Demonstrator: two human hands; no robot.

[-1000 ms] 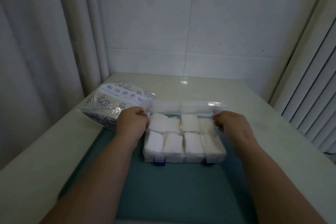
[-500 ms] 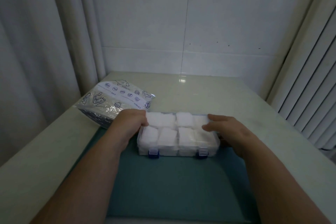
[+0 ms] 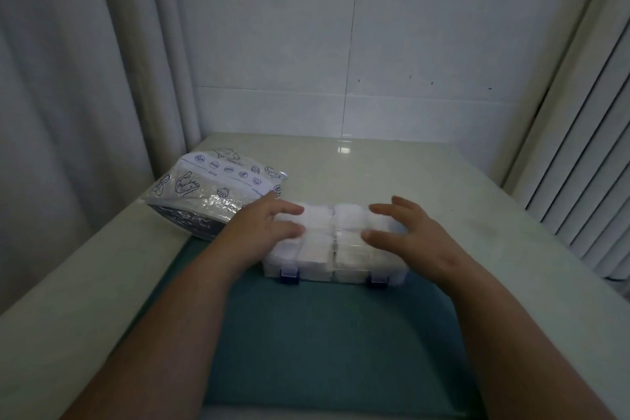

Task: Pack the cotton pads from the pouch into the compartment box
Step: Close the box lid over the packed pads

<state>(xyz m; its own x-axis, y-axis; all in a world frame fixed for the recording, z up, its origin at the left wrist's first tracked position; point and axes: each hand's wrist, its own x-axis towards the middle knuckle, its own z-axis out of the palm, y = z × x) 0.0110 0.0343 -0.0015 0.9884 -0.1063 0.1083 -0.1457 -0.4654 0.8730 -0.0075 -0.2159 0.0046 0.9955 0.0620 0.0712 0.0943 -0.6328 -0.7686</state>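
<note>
Now you are pressing the lid (image 3: 351, 212), raised a second ago, flat onto the compartment box (image 3: 317, 271) on the green mat (image 3: 324, 334), left hand (image 3: 262, 232) and right hand (image 3: 412, 239) spread-fingered; cotton pads (image 3: 315, 251) are sitting inside, so latching seems next.

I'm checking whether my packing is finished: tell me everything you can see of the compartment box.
The compartment box is a clear plastic, flat rectangular case, lid down, lying level on the teal mat. White cotton pads fill its visible compartments. Two blue clasps sit on the near edge; whether they are latched is unclear. The left hand and right hand rest open on its lid.
</note>
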